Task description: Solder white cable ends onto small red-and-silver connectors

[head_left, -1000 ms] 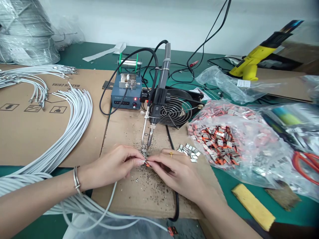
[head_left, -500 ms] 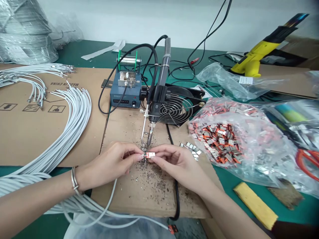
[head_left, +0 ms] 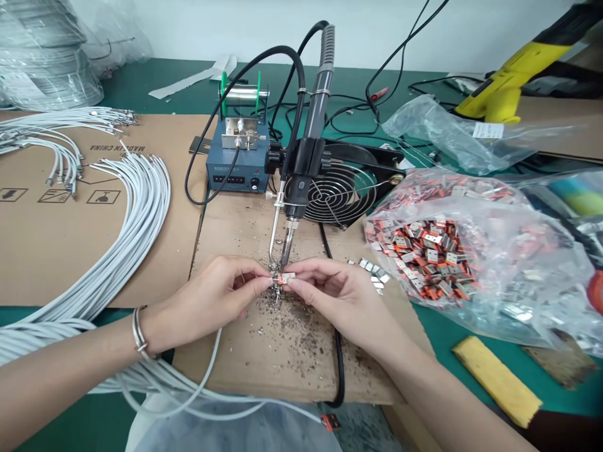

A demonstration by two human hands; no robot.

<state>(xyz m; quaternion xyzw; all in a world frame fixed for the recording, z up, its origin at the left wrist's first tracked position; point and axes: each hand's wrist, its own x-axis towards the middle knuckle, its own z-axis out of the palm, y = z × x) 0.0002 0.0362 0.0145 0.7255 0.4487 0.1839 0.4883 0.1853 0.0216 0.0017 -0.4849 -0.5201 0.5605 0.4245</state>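
My left hand (head_left: 210, 304) is closed in a pinch on the end of a white cable (head_left: 215, 359), which hangs down below the fingers. Thumb and fingers of my right hand (head_left: 348, 301) grip a small USB connector (head_left: 287, 277) with a metal shell and an orange body. Cable end and connector meet just under the tip of a stand-mounted soldering iron (head_left: 289, 242). A thin metal solder feed tube (head_left: 274, 235) comes down beside the iron. Whether the tip touches the joint, I cannot make out.
A blue solder feeder (head_left: 230, 166) with a solder spool (head_left: 242, 94) stands behind, beside a black fan (head_left: 336, 194). At right lie a bag of connectors (head_left: 431, 254), loose metal shells (head_left: 375, 271) and a yellow sponge (head_left: 497, 380). Bundled white cables (head_left: 141, 232) spread across cardboard (head_left: 56, 251) at left.
The camera view has shifted slightly, moving things at the right further right. Both hands keep the same grips under the iron, with the connector raised slightly in the picture.
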